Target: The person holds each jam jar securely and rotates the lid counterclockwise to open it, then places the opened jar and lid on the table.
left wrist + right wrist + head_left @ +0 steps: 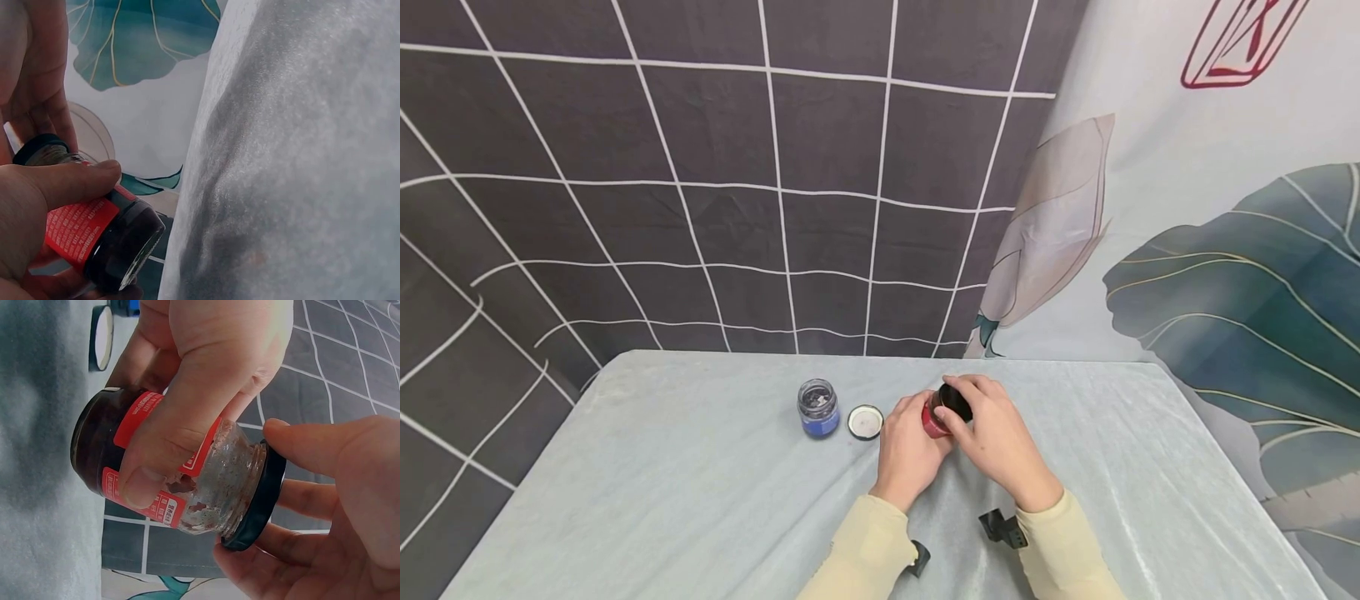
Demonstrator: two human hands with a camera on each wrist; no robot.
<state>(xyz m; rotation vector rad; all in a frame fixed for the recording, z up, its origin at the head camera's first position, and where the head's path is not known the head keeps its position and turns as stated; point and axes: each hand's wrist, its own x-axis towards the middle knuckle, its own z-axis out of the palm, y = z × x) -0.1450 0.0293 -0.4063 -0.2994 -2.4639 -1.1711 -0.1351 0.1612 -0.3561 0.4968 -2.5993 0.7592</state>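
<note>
A glass jar (pixel 231 469) with a red label and dark contents in its lower part is tilted above the table. My left hand (pixel 910 446) grips it round the label, its thumb (pixel 75 181) lying along the side. On the jar's mouth sits a black lid (pixel 265 494), whose edge the fingers of my right hand (pixel 1003 433) pinch. Left of the hands stands a second glass jar (pixel 818 408), blue-labelled and without a lid. Between that jar and my left hand lies a loose lid (pixel 865 422), its white inside facing up.
A pale cloth with light creases covers the table (pixel 700 483). Behind its far edge hangs a dark curtain (pixel 715 225) with a white grid, beside a white curtain (pixel 1060 275) with leaf prints. Black camera mounts (pixel 1002 528) sit at both wrists.
</note>
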